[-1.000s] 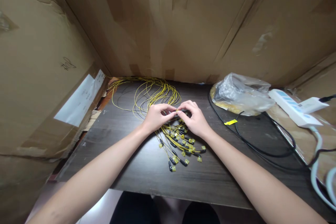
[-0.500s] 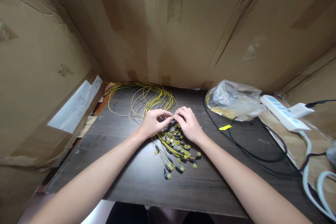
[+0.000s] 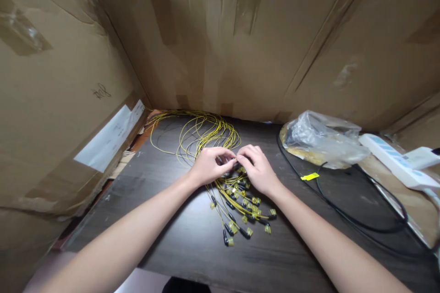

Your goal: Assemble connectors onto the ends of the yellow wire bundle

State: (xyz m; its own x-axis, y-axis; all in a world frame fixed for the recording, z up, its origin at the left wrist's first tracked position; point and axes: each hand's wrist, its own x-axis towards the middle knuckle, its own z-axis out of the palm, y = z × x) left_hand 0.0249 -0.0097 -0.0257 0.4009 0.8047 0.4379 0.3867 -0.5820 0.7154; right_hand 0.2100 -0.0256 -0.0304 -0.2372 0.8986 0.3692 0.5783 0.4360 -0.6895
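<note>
A bundle of thin yellow cables [image 3: 202, 133] lies coiled on the dark wooden table [image 3: 178, 233]. Their ends, with black boots and yellow caps [image 3: 245, 213], fan out toward me. My left hand [image 3: 209, 165] and my right hand [image 3: 257, 169] meet over the bundle, fingertips pinched together on a small dark cable end between them. Both hands rest on the cables where the loops narrow into the fan of connectors.
Cardboard walls [image 3: 240, 50] close in the table at the back and left. A crumpled clear plastic bag [image 3: 323, 137] lies at the right, with a black cord [image 3: 360, 222] carrying a yellow tag [image 3: 309, 176], and a white power strip [image 3: 398, 160] further right.
The hands stay pinched together on the bundle with only small finger shifts. The camera view has moved a little, which shifts the whole scene in the picture.
</note>
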